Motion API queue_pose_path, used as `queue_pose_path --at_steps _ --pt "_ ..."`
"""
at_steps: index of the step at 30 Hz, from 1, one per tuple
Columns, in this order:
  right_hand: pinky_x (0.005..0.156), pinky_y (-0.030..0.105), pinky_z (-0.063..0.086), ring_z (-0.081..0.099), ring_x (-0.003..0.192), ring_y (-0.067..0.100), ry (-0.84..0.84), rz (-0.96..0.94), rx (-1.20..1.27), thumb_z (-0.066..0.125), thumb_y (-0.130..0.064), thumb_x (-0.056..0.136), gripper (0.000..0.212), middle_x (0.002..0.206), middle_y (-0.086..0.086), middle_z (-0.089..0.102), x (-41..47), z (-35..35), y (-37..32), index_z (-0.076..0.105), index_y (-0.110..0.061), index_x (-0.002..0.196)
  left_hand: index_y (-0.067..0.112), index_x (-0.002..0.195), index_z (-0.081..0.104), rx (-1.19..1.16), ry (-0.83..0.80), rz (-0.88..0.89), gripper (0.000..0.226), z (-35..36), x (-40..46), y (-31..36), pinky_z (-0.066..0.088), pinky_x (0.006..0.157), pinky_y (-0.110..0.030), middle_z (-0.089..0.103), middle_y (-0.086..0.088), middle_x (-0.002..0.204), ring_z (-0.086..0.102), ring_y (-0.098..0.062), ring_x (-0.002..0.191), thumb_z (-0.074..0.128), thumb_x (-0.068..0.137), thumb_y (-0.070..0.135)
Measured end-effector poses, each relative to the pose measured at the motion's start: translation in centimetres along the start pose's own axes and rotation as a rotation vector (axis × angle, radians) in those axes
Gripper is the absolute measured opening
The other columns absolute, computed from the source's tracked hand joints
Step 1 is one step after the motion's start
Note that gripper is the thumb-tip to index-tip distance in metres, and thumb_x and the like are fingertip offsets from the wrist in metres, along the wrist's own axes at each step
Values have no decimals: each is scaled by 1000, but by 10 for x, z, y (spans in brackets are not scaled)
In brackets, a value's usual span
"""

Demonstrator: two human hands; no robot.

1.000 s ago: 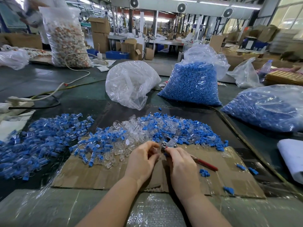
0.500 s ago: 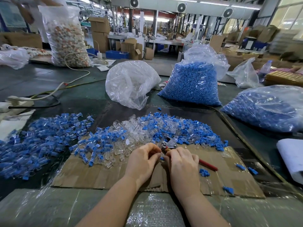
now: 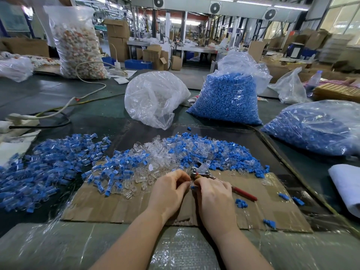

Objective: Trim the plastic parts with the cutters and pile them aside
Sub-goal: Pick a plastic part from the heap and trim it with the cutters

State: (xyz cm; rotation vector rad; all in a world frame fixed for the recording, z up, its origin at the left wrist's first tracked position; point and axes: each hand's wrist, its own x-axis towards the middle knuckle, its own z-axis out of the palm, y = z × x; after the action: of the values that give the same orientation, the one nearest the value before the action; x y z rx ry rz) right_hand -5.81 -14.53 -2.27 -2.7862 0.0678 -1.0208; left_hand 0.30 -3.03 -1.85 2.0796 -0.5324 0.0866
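My right hand [image 3: 213, 195] grips red-handled cutters [image 3: 200, 171], whose metal jaws point up and left over the cardboard sheet [image 3: 120, 207]. My left hand [image 3: 169, 189] pinches a small plastic part with a blue bit [image 3: 191, 187] right beside the jaws. The part is mostly hidden by my fingers. A wide heap of loose clear and blue parts [image 3: 175, 152] lies just beyond both hands. A separate pile of blue-and-clear parts [image 3: 44, 166] spreads at the left.
A clear bag [image 3: 153, 100], a full bag of blue pieces [image 3: 228, 100] and another blue bag [image 3: 319, 127] stand behind the heap. Stray blue pieces [image 3: 241, 203] dot the cardboard at right. White cables [image 3: 68, 104] cross the dark table at left. A white roll [image 3: 346, 184] lies far right.
My two hands have drawn a little closer together at the cutter jaws. The blue bit of the part now shows between them.
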Motion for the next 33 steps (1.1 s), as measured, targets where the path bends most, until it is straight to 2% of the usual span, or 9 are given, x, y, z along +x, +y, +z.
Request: queue_pose_path --at_steps 3,6,8,15,20,22,27,31,33 --pt "65 32 45 62 66 16 -1 20 41 78 -3 68 21 67 -5 64 -1 0 0 64 -18 75 28 82 63 -7 -4 -4 16 0 0 0 44 72 -6 65 14 79 59 1 77 66 84 13" --pt "67 35 45 63 68 17 32 77 123 68 -9 78 8 70 -5 66 0 -2 0 67 -17 79 28 82 63 -22 -11 -7 16 -1 0 0 44 72 -6 65 14 79 59 2 77 66 84 12" --pt "68 36 45 63 69 18 27 103 147 68 -9 78 8 71 -5 66 0 -2 1 67 -17 80 28 83 63 -22 -13 -8 16 -1 0 0 43 72 -5 65 14 80 59 3 77 65 85 13" --pt "66 35 44 59 67 19 -49 65 -43 75 -24 71 14 72 -5 60 -1 -3 -4 62 -20 67 29 81 63 -29 6 -26 16 0 0 -1 43 72 -5 64 14 80 59 2 78 65 85 14" --pt "62 32 46 59 65 19 -46 43 -123 80 -5 62 22 68 -5 59 1 -1 -2 64 -20 68 29 81 62 -24 13 -26 16 0 1 -2 40 70 -1 64 15 79 58 3 77 66 84 14" --pt "61 32 47 60 65 19 -60 45 -141 80 -4 61 23 68 -4 59 2 -1 -2 65 -19 70 29 81 63 -18 12 -24 16 0 1 -2 41 70 -2 64 14 80 58 3 77 66 84 14" --pt "56 36 49 60 63 23 -121 72 -175 82 -3 58 23 70 2 60 5 -1 -5 68 -16 70 26 84 65 -5 16 -29 11 0 1 -2 46 77 -14 66 11 81 60 -3 79 66 84 14" --pt "63 38 50 59 73 27 -175 103 -131 71 2 70 16 80 8 59 5 0 -5 64 -11 78 30 80 62 -15 10 -35 17 0 1 -2 46 76 -11 65 13 81 60 -1 79 66 84 14" --pt "65 38 51 60 76 28 -137 102 -92 70 2 73 17 84 8 60 5 0 -3 64 -10 83 30 80 62 -29 10 -42 17 0 1 -2 44 73 -7 64 14 79 59 0 78 66 84 14"
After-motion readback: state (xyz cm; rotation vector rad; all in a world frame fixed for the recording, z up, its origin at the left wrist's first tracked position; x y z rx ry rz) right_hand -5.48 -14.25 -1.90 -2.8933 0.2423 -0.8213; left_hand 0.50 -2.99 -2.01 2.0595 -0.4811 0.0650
